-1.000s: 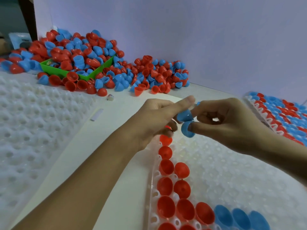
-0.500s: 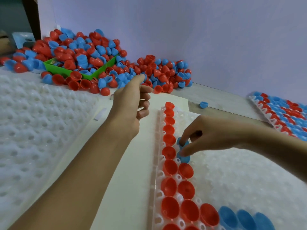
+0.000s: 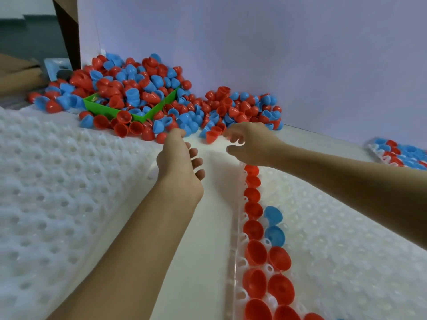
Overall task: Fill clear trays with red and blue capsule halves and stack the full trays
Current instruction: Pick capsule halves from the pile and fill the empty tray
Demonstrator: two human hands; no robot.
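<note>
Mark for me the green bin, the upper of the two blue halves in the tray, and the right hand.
green bin (image 3: 105, 109): head view, its front left wall.
upper blue half (image 3: 273, 214): head view, its rounded shell.
right hand (image 3: 253, 144): head view, the back of the hand.

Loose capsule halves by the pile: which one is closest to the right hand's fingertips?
The red half at the pile's near edge, lying just left of the right hand. The other halves sit farther back in the pile.
</note>
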